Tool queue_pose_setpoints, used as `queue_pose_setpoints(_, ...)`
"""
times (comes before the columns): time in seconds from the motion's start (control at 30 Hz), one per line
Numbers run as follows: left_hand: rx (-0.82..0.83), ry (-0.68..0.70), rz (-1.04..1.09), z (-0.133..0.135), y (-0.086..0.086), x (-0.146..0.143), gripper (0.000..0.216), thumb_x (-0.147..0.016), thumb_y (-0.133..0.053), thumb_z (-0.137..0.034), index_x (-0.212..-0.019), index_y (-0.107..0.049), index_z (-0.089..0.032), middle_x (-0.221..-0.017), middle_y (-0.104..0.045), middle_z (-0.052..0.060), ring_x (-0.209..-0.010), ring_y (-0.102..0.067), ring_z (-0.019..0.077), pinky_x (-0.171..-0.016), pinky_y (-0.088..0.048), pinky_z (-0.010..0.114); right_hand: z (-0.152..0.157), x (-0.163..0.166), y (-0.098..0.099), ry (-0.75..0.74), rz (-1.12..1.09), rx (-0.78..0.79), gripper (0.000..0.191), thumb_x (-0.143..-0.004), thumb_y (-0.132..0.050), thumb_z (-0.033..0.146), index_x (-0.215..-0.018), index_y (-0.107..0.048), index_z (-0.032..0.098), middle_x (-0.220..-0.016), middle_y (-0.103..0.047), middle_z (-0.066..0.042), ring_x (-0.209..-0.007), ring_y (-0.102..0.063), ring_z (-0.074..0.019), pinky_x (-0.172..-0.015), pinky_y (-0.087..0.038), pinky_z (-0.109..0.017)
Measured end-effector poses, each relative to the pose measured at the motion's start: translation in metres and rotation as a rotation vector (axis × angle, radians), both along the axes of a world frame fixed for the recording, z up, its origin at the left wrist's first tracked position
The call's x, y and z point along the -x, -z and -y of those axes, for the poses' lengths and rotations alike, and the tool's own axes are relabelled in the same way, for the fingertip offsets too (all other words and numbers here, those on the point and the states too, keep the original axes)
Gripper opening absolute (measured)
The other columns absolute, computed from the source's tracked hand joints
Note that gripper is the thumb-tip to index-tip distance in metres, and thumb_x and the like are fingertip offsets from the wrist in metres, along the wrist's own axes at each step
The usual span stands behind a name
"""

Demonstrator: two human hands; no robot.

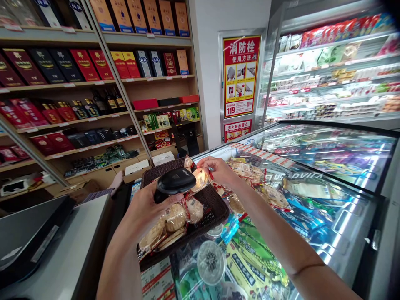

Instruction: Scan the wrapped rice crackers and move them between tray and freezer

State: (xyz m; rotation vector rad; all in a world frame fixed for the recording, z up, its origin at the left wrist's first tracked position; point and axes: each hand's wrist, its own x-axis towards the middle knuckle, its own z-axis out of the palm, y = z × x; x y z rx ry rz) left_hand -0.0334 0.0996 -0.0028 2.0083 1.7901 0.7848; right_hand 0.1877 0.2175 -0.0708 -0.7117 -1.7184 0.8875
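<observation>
Handheld barcode scanner [175,180]: gripped in left hand [144,207], nose toward 3 o'clock. Wrapped biscuit packet [201,180]: pinched by right hand [221,171], lit, at 1 o'clock over woven basket [218,205]. Advised: packet taut, square to nose, fingers clear.

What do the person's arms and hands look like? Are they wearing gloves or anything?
No gloves! The bare, five-fingered left hand and matching bare right hand show no rings, though some fingers are hidden. The smooth, slim left forearm and long right forearm have no sleeves, watches or bracelets in view.
</observation>
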Motion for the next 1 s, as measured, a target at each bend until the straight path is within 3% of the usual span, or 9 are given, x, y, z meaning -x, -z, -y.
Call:
queue_pose_setpoints(0.13, -0.019, -0.049, -0.009, -0.001, 0.003, 0.001, 0.052, -0.073, -0.061, -0.070, -0.088, -0.068, -0.021, -0.065, -0.066, 0.001, -0.064, -0.061, 0.0219, -0.055, -0.042, 0.027, -0.006, -0.007, 0.000, 0.106, -0.023, -0.017, 0.016, -0.055, -0.049, 0.004, -0.054, -0.056, 0.018, -0.099, -0.064, -0.003, -0.096, -0.062, -0.0183, -0.085, -0.048, -0.031)
queue_pose_setpoints(0.23, -0.037, -0.077, -0.034, -0.002, 0.004, 0.003, 0.054, -0.071, -0.060, -0.073, -0.082, -0.065, -0.020, -0.073, -0.068, 0.003, -0.064, -0.059, 0.0204, -0.056, -0.040, 0.027, -0.014, -0.018, -0.002, 0.370, 0.006, -0.088, 0.020, -0.056, -0.048, 0.002, -0.056, -0.058, 0.019, -0.097, -0.064, -0.004, -0.093, -0.062, -0.0186, -0.089, -0.047, -0.034)
queue_pose_setpoints(0.33, -0.038, -0.101, -0.035, -0.003, 0.005, 0.004, 0.056, -0.070, -0.059, -0.075, -0.078, -0.062, -0.020, -0.066, -0.063, 0.001, -0.063, -0.058, 0.0200, -0.056, -0.039, 0.027, -0.023, -0.031, -0.002, 0.682, 0.070, -0.149, 0.023, -0.060, -0.047, 0.001, -0.061, -0.061, 0.019, -0.096, -0.060, -0.006, -0.095, -0.059, -0.0196, -0.092, -0.046, -0.036)
queue_pose_setpoints(0.43, -0.037, -0.126, -0.036, -0.004, 0.005, 0.005, 0.056, -0.069, -0.059, -0.076, -0.075, -0.061, -0.020, -0.063, -0.061, 0.000, -0.064, -0.059, 0.0210, -0.058, -0.039, 0.027, -0.032, -0.042, 0.003, 0.854, 0.180, -0.169, 0.026, -0.064, -0.045, -0.001, -0.067, -0.064, 0.017, -0.102, -0.056, -0.009, -0.095, -0.056, -0.0181, -0.092, -0.047, -0.033)
queue_pose_setpoints(0.53, -0.049, -0.123, -0.044, -0.006, 0.007, 0.008, 0.054, -0.069, -0.059, -0.075, -0.074, -0.061, -0.020, -0.063, -0.062, 0.001, -0.065, -0.060, 0.0217, -0.058, -0.040, 0.027, -0.040, -0.049, 0.014, 0.873, 0.360, -0.160, 0.027, -0.064, -0.046, -0.003, -0.069, -0.066, 0.016, -0.101, -0.054, -0.010, -0.094, -0.055, -0.0172, -0.091, -0.047, -0.030)
queue_pose_setpoints(0.73, -0.041, -0.123, -0.006, -0.008, 0.011, 0.013, 0.052, -0.067, -0.062, -0.072, -0.074, -0.062, -0.021, -0.063, -0.064, 0.001, -0.061, -0.061, 0.0211, -0.056, -0.041, 0.027, -0.048, -0.043, 0.033, 0.709, 0.694, -0.033, 0.022, -0.065, -0.057, -0.002, -0.069, -0.072, 0.014, -0.092, -0.058, -0.008, -0.081, -0.055, -0.0159, -0.082, -0.047, -0.026)
queue_pose_setpoints(0.9, -0.045, -0.124, 0.027, -0.008, 0.010, 0.012, 0.052, -0.065, -0.065, -0.070, -0.080, -0.065, -0.020, -0.063, -0.066, 0.001, -0.060, -0.063, 0.0216, -0.055, -0.042, 0.027, -0.049, -0.036, 0.039, 0.602, 0.777, -0.022, 0.024, -0.068, -0.056, -0.004, -0.068, -0.073, 0.013, -0.083, -0.060, -0.008, -0.077, -0.056, -0.0155, -0.077, -0.046, -0.025)
queue_pose_setpoints(1.0, -0.062, -0.124, 0.008, -0.008, 0.009, 0.011, 0.049, -0.066, -0.065, -0.068, -0.076, -0.065, -0.021, -0.062, -0.065, 0.001, -0.059, -0.062, 0.0214, -0.054, -0.041, 0.027, -0.051, -0.044, 0.041, 0.705, 0.748, -0.071, 0.023, -0.070, -0.056, -0.003, -0.072, -0.073, 0.012, -0.093, -0.060, -0.011, -0.082, -0.057, -0.0175, -0.081, -0.047, -0.028)
